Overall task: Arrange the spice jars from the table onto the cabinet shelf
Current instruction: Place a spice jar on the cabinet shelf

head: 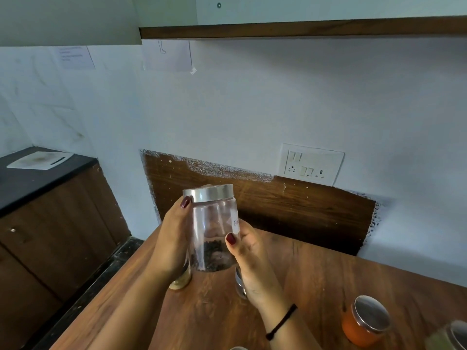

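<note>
A clear jar (212, 223) with a silver lid and a little dark spice at its bottom is held upright above the wooden table (316, 274). My left hand (174, 238) grips its left side, thumb near the lid. My right hand (250, 258) holds its lower right side. Behind my hands stand two jars, partly hidden: one with pale yellow contents (180, 282) and one with a silver lid (240, 284). An orange-filled jar (366, 322) sits at the right. The cabinet's wooden bottom edge (303, 27) runs overhead.
Another jar (452, 337) shows at the bottom right corner. A switch and socket plate (310, 164) is on the wall above a wooden panel. At the left is a black counter (30, 178) with a white board (40, 160), separated from the table by a gap.
</note>
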Action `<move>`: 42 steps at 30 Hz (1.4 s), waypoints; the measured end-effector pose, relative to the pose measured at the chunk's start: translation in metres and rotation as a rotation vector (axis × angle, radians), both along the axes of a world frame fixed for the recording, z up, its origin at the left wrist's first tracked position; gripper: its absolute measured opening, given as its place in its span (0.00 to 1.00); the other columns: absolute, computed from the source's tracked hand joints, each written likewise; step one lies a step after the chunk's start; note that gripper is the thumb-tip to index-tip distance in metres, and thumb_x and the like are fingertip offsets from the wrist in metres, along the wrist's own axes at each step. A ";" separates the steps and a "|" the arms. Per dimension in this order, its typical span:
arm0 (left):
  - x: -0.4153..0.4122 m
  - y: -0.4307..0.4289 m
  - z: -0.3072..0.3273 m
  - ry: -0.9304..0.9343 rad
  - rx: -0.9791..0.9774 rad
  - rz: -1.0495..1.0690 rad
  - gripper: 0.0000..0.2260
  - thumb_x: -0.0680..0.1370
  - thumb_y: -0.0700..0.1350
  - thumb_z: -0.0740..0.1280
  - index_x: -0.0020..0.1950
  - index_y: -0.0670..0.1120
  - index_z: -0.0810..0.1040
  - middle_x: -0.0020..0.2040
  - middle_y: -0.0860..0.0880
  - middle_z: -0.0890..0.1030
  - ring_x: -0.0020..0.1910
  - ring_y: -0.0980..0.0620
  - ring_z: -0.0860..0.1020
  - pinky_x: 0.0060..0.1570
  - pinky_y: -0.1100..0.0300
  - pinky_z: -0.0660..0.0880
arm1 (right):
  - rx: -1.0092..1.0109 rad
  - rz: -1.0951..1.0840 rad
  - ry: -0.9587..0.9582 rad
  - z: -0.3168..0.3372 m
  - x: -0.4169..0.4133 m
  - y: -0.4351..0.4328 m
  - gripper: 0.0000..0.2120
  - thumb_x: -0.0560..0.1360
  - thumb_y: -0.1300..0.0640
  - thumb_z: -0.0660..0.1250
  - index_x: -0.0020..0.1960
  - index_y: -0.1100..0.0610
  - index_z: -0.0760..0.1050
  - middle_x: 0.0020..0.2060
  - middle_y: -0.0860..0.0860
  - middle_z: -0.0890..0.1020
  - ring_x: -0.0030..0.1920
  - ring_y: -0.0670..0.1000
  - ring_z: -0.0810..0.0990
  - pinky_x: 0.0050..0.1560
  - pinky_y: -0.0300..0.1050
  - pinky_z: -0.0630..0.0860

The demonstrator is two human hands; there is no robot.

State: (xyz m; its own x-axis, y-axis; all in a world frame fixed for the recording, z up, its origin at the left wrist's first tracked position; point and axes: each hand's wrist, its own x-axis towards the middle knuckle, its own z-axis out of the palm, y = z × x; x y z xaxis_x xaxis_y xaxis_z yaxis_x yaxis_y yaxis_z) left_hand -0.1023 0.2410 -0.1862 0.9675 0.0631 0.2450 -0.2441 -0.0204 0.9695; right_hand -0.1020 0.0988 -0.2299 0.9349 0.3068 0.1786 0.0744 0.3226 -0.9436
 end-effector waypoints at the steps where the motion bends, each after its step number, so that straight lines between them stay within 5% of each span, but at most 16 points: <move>1: -0.002 -0.004 0.001 -0.026 0.040 0.064 0.19 0.84 0.52 0.54 0.59 0.43 0.79 0.50 0.46 0.84 0.50 0.50 0.83 0.49 0.57 0.82 | 0.014 -0.031 -0.004 -0.001 0.000 -0.001 0.40 0.64 0.34 0.75 0.65 0.59 0.74 0.57 0.58 0.82 0.60 0.58 0.81 0.59 0.53 0.79; 8: -0.017 -0.031 -0.006 -0.066 -0.028 0.190 0.16 0.79 0.56 0.61 0.58 0.46 0.79 0.50 0.44 0.84 0.48 0.44 0.84 0.48 0.46 0.82 | 0.104 -0.245 -0.047 0.005 -0.002 -0.013 0.40 0.63 0.37 0.77 0.64 0.61 0.72 0.51 0.54 0.85 0.50 0.51 0.85 0.44 0.40 0.81; 13: -0.028 -0.052 -0.014 -0.062 -0.006 0.114 0.19 0.79 0.58 0.65 0.64 0.48 0.75 0.53 0.51 0.84 0.51 0.50 0.84 0.48 0.55 0.82 | 0.057 -0.313 -0.102 0.005 -0.005 -0.016 0.37 0.64 0.34 0.74 0.65 0.55 0.70 0.54 0.49 0.83 0.54 0.49 0.83 0.47 0.38 0.80; 20: -0.032 -0.062 -0.015 -0.113 0.001 0.136 0.20 0.73 0.61 0.66 0.61 0.52 0.77 0.54 0.50 0.83 0.53 0.49 0.83 0.52 0.44 0.81 | -0.056 -0.341 -0.183 0.000 -0.012 -0.014 0.34 0.70 0.30 0.64 0.69 0.48 0.68 0.60 0.48 0.77 0.59 0.44 0.79 0.52 0.36 0.78; 26: -0.033 -0.057 -0.018 -0.132 -0.054 0.104 0.15 0.79 0.55 0.66 0.62 0.47 0.76 0.53 0.51 0.84 0.52 0.52 0.83 0.47 0.62 0.80 | -0.077 -0.356 -0.252 0.005 -0.013 -0.020 0.33 0.72 0.31 0.64 0.66 0.54 0.73 0.57 0.50 0.75 0.56 0.48 0.80 0.49 0.38 0.79; 30: -0.035 -0.056 -0.013 -0.090 -0.096 0.066 0.14 0.76 0.54 0.59 0.58 0.52 0.77 0.50 0.57 0.84 0.50 0.60 0.82 0.49 0.65 0.79 | -0.121 -0.366 -0.261 0.007 -0.012 -0.025 0.32 0.71 0.30 0.64 0.66 0.51 0.74 0.56 0.48 0.76 0.54 0.47 0.80 0.47 0.40 0.80; 33: -0.034 -0.053 -0.020 -0.108 0.016 0.067 0.09 0.82 0.46 0.57 0.55 0.57 0.75 0.49 0.70 0.80 0.50 0.73 0.77 0.50 0.74 0.73 | -0.101 -0.366 -0.239 0.007 -0.013 -0.025 0.30 0.72 0.30 0.62 0.65 0.48 0.75 0.59 0.50 0.77 0.59 0.50 0.79 0.51 0.44 0.80; 35: -0.034 -0.054 -0.018 -0.060 0.042 0.129 0.12 0.86 0.44 0.52 0.61 0.56 0.73 0.57 0.79 0.73 0.59 0.80 0.67 0.56 0.83 0.63 | -0.100 -0.336 -0.233 0.009 -0.014 -0.026 0.28 0.73 0.30 0.60 0.64 0.46 0.75 0.59 0.50 0.79 0.60 0.50 0.79 0.53 0.43 0.79; 37: -0.040 -0.050 -0.019 -0.086 0.085 0.115 0.16 0.86 0.49 0.47 0.67 0.50 0.70 0.66 0.69 0.72 0.65 0.75 0.62 0.63 0.83 0.55 | -0.088 -0.293 -0.214 0.013 -0.016 -0.027 0.29 0.72 0.29 0.60 0.65 0.46 0.74 0.58 0.45 0.81 0.61 0.46 0.79 0.54 0.38 0.78; 40: -0.033 -0.046 -0.023 -0.119 0.192 0.204 0.14 0.86 0.44 0.52 0.63 0.63 0.67 0.60 0.74 0.70 0.59 0.80 0.65 0.61 0.83 0.60 | -0.094 -0.221 -0.182 0.017 -0.019 -0.029 0.26 0.74 0.32 0.59 0.66 0.45 0.70 0.58 0.35 0.80 0.60 0.36 0.78 0.53 0.28 0.74; 42: -0.041 -0.050 -0.013 -0.094 0.227 0.139 0.12 0.86 0.50 0.48 0.68 0.58 0.63 0.66 0.66 0.63 0.62 0.72 0.66 0.62 0.84 0.56 | -0.102 -0.200 -0.183 0.020 -0.022 -0.029 0.25 0.74 0.33 0.59 0.66 0.44 0.69 0.56 0.31 0.79 0.59 0.33 0.77 0.52 0.25 0.73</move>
State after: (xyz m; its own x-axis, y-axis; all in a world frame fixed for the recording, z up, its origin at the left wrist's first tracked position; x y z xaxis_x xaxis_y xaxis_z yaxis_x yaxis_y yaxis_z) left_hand -0.1428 0.1915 -0.1995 0.9257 0.1267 0.3564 -0.3125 -0.2745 0.9094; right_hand -0.1240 0.0700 -0.2094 0.9336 0.1442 0.3280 0.2995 0.1885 -0.9353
